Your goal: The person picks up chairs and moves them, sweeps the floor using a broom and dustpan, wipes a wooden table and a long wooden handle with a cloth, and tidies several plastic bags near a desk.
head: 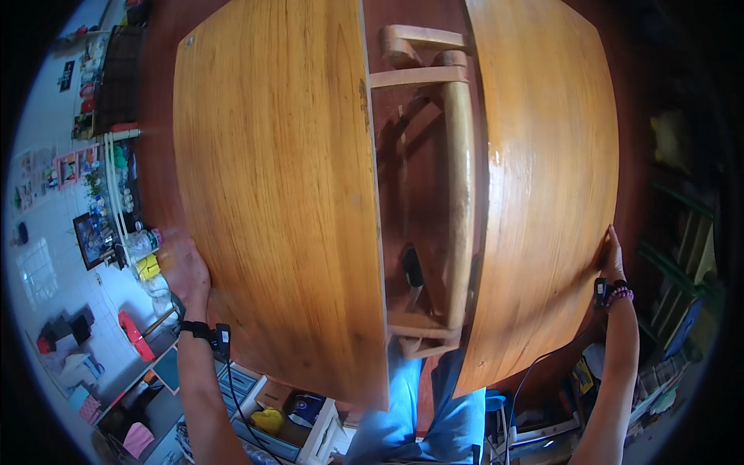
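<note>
Before me are the two wooden tabletop leaves of what looks like a folding table, parted by a long gap. My left hand (189,273), blurred, is at the outer edge of the left leaf (279,174); its fingers are too smeared to tell their hold. At the outer edge of the right leaf (546,163), my right hand (613,258) grips the wood, some fingers hidden. A pale wooden frame with a rounded rail (459,192) shows in the gap. Both wrists wear black straps with small devices; a bead bracelet is on the right one.
A reddish-brown floor (160,116) lies below. My jeans (383,430) are under the gap's near end. Open drawers (290,418) with a yellow item stand at lower left. Cluttered shelving (119,192) lines the left wall. Thin cables trail from both wrists. Green-framed furniture (668,267) stands on the right.
</note>
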The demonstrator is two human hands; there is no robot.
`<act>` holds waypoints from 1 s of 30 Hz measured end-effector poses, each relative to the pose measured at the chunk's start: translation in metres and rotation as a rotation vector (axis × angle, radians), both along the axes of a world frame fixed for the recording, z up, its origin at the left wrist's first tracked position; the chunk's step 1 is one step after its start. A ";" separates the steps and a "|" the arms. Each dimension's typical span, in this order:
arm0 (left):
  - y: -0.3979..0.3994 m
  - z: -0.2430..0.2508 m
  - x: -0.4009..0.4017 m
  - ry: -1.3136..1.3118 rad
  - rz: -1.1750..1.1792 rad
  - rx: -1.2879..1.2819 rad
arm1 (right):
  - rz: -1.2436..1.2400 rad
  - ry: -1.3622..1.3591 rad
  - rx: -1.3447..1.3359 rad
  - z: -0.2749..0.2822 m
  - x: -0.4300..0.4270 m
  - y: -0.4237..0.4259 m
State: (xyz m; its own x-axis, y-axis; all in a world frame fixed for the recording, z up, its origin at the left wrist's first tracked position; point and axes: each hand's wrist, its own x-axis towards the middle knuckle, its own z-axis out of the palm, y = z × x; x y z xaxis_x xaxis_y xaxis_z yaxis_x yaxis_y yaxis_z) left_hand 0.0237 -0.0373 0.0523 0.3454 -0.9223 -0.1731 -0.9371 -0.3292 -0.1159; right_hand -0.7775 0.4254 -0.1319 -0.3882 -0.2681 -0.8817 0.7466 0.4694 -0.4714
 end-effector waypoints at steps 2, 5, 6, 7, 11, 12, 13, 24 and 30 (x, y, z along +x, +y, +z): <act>0.002 -0.011 0.006 0.135 0.052 -0.039 | -0.063 -0.068 -0.107 -0.037 0.019 -0.007; 0.006 -0.033 0.005 0.371 0.153 -0.072 | -0.081 -0.037 -0.063 -0.106 0.037 0.003; 0.005 -0.043 0.000 0.449 0.179 -0.072 | -0.073 0.006 0.007 -0.136 0.035 0.015; 0.007 -0.048 -0.001 0.504 0.206 -0.085 | -0.047 0.021 0.020 -0.154 0.051 0.006; 0.012 -0.068 0.002 0.620 0.262 -0.134 | -0.051 -0.095 0.019 -0.209 0.109 -0.023; 0.012 -0.074 0.004 0.636 0.266 -0.149 | -0.048 -0.155 -0.010 -0.223 0.124 -0.031; 0.011 -0.081 0.008 0.649 0.270 -0.164 | -0.045 -0.212 -0.038 -0.233 0.136 -0.036; 0.016 -0.093 0.034 0.872 0.281 -0.135 | 0.331 0.261 0.176 -0.296 0.221 -0.065; 0.026 -0.075 -0.007 0.796 0.370 -0.050 | 0.173 0.336 0.100 -0.189 0.188 -0.111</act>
